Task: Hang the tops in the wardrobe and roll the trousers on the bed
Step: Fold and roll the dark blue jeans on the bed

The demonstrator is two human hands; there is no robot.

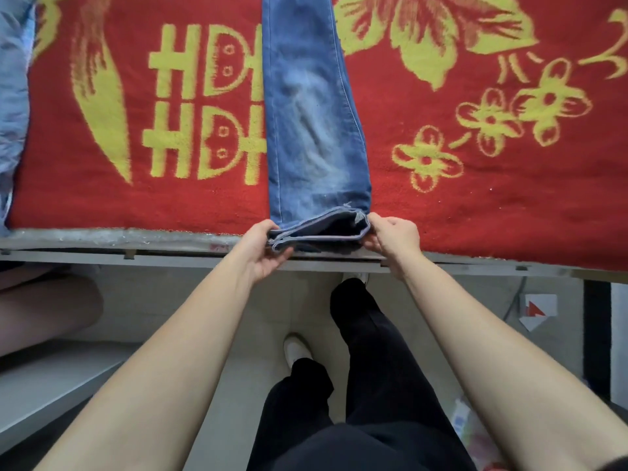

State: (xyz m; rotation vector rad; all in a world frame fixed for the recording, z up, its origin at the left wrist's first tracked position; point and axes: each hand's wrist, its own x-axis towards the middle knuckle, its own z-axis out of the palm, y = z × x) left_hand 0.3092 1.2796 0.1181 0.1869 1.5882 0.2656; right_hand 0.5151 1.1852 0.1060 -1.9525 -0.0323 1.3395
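Nearest, at the near edge of the bed, the hem end of the jeans is held from both sides. The left hand is curled round the left end of the first turn, thumb on top. The right hand pinches the right end. Both hands are closed on denim; neither is free. Only about one turn of the roll is made, judged from its flat, loose look.

Handling, judged: the denim is moderately heavy, fairly stiff, not slippery and not fragile. The doubled seams and hem will resist bending, so a tight first turn is probably needed or the roll will slacken. Grip is best kept at the two outer ends of the roll, with pressure shared evenly, so that it does not cone to one side.

Farther off, the jeans lie folded leg on leg, flat and straight, running away across the red blanket. The waist end is out of view. At far left a pale blue garment lies on the bed; its kind cannot be told.

Containers: none seen. The wardrobe is not in view.
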